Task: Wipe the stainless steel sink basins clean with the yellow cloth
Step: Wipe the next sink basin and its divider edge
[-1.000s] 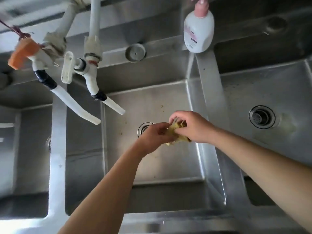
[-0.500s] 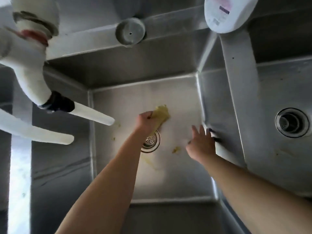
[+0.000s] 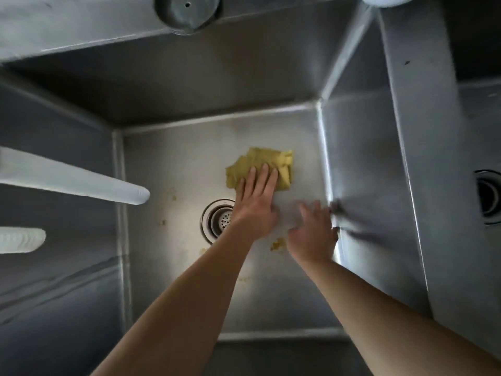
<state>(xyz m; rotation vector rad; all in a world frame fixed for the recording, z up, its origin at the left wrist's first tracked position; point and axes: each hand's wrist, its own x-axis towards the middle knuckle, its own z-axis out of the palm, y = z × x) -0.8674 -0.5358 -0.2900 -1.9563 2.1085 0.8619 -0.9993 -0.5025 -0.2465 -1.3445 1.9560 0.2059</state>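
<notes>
- The yellow cloth (image 3: 261,165) lay crumpled flat on the floor of the middle sink basin (image 3: 168,164), beyond the drain (image 3: 218,221) and toward the basin's far right corner.
- The left hand (image 3: 256,204) pressed down on the cloth's near edge with straight, spread fingers (image 3: 267,177); it pinned the cloth under the palm and fingers and did not curl round it.
- The right hand (image 3: 313,234) was blurred, fingers loosely extended and holding nothing, just beside the basin's right wall (whether it touched the steel could not be told).
- Yellowish crumbs (image 3: 278,244) sat on the floor between the two wrists, with smaller specks left of the drain.
- A white spout (image 3: 81,180) reached in over the left wall, with a second, shorter one below it; a round metal fitting (image 3: 187,9) sat on the back ledge.
- The step in hand looked like the wiping of this basin's floor, early on, since residue remained and the right-hand basin (image 3: 482,131) looked untouched.
- The next move probably called for steady downward pressure while the cloth was dragged back across the crumbs toward the drain, with the folds kept from bunching under the fingers.
</notes>
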